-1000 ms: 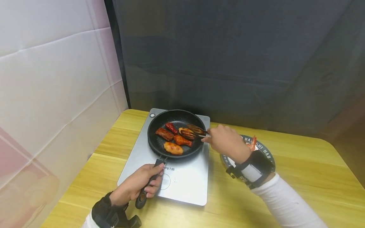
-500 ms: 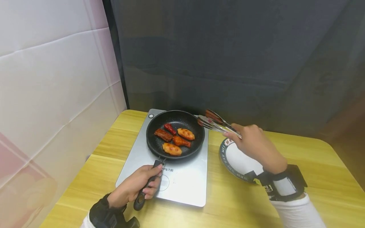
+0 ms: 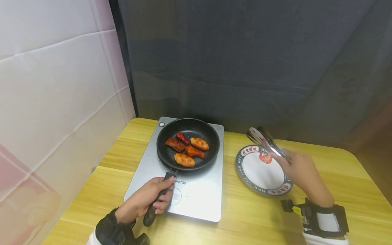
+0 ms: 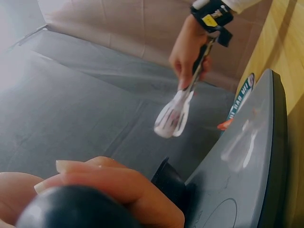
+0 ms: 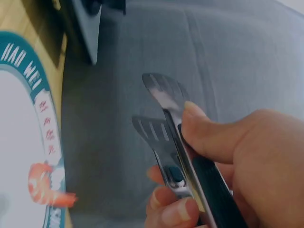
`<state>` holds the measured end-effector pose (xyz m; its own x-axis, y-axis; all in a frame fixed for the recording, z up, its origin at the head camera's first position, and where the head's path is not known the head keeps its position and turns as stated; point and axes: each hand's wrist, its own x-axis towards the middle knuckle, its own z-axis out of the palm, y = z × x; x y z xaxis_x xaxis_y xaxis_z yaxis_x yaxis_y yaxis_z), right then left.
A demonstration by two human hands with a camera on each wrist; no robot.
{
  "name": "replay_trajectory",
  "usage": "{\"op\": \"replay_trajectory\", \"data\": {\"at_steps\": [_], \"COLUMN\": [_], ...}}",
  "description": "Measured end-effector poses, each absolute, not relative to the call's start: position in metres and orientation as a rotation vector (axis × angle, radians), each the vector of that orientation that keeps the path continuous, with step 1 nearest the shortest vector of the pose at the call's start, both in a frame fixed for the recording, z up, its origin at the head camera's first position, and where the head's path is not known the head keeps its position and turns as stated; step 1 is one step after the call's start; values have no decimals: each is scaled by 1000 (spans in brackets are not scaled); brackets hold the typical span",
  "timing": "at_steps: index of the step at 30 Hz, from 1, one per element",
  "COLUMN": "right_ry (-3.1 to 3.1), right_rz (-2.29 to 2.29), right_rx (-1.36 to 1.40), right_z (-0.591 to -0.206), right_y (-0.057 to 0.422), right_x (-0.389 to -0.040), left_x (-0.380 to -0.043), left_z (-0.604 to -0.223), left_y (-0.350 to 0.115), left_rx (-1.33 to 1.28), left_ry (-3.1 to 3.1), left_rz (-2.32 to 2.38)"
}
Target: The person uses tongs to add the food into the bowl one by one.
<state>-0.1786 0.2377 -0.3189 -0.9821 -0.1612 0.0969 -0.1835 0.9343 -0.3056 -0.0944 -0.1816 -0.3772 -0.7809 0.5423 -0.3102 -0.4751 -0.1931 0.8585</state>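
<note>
My left hand (image 3: 147, 197) grips the black handle of a frying pan (image 3: 199, 127) with its fingers wrapped round it. In the pan lie two chicken wings (image 3: 199, 143), an orange drumstick (image 3: 195, 152), a smaller dark red drumstick (image 3: 182, 137) and a brown slab of meat (image 3: 175, 145). Over to the right, my right hand (image 3: 306, 173) holds slotted metal tongs (image 5: 166, 97) above the far side of a white plate (image 3: 260, 175). The tongs' two heads stand apart with nothing between them. On the plate, near its far rim, is a shrimp (image 5: 45, 185).
Under the pan sits a flat silver induction cooker (image 3: 202, 200) on the yellow wood-grain table (image 3: 245, 224). A dark curtain (image 3: 245, 68) hangs right behind the table, and a pale panel (image 3: 61, 85) rises along the left side.
My right hand has drawn the tongs out of the pan and moved them right, over the plate, leaving the upper chicken wing in the pan. The left hand stays on the handle.
</note>
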Motion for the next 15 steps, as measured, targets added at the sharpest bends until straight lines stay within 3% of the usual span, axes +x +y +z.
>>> {"op": "replay_trajectory", "data": {"at_steps": [15], "right_ry": [-2989], "right_rz": [508], "right_rx": [116], "right_z": [-371], "right_y": [280], "right_x": [-165], "left_x": [-94], "left_z": [-376], "left_y": [-182], "left_rx": [88], "left_ry": [1413], "left_rz": [2014]}}
